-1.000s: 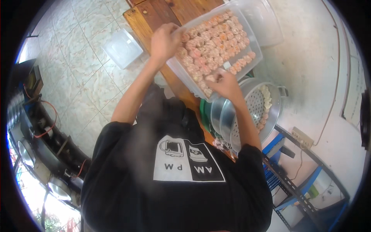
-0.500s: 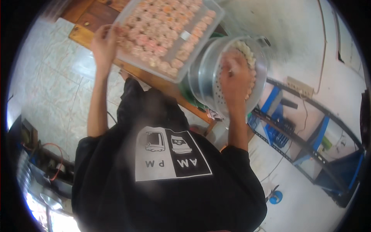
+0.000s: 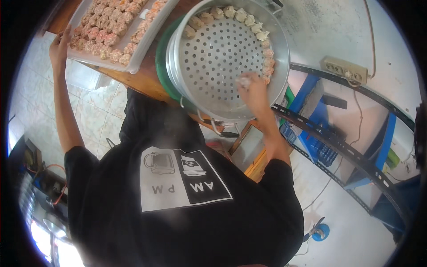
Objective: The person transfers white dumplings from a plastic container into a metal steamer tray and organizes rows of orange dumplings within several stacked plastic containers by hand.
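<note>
At the upper left, a clear plastic tray [image 3: 100,60] holds rows of pinkish and orange-topped dumplings [image 3: 106,23]. My left hand [image 3: 60,48] grips its left rim, fingers partly hidden by the edge. To the right stands a large round metal steamer with a perforated plate [image 3: 218,58]. A curved row of dumplings [image 3: 240,15] lines its far and right rim, pale ones at the back, pinker ones down the right side. Over the right part of the plate, my right hand [image 3: 257,93] pinches a pale, blurred dumpling [image 3: 243,81] near the end of that row.
The steamer rests in a green basin [image 3: 163,66] on a wooden table [image 3: 126,79]. Looped metal handles [image 3: 218,127] jut from its near side. On the right are a dark metal rack [image 3: 320,131] with blue panels and a wall power strip [image 3: 344,69].
The tray and my left hand now appear farther left, and the steamer shows more fully, as the view has shifted right. My right hand has moved from the plate's middle to its near right part.
</note>
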`<state>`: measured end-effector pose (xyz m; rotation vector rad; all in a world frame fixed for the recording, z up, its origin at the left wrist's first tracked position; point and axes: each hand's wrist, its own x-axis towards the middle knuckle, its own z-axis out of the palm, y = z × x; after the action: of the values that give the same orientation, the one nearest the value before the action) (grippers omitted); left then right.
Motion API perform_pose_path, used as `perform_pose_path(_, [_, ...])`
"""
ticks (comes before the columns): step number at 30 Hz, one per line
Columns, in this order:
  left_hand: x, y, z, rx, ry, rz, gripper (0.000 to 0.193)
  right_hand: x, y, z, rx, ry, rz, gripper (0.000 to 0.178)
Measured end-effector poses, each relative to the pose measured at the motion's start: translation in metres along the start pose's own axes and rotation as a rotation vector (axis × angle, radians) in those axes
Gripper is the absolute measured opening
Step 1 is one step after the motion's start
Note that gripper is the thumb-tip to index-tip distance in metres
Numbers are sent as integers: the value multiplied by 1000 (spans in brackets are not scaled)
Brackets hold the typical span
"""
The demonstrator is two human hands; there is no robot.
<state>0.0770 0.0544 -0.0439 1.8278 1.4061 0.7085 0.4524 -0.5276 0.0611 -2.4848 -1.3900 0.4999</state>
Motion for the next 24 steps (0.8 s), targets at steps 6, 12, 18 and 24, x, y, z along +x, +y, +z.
perform_pose_path(6, [3,4,0,-6,28,-53,72,-20,45,-22,-44,-248,-162,29])
perform_pose_path(12, [5,-10,-1,-60,12,-10,69,-15,50,-23,-245,-483,-51,41])
perform_pose_path(18, [-9,9,17,-65,141,161,49,-3,-25,-37,-345,-450,-50,39])
perform_pose_path(24, [-36,52,0,-76,106,-48,47,127,-282,-28,409,-282,-88,31])
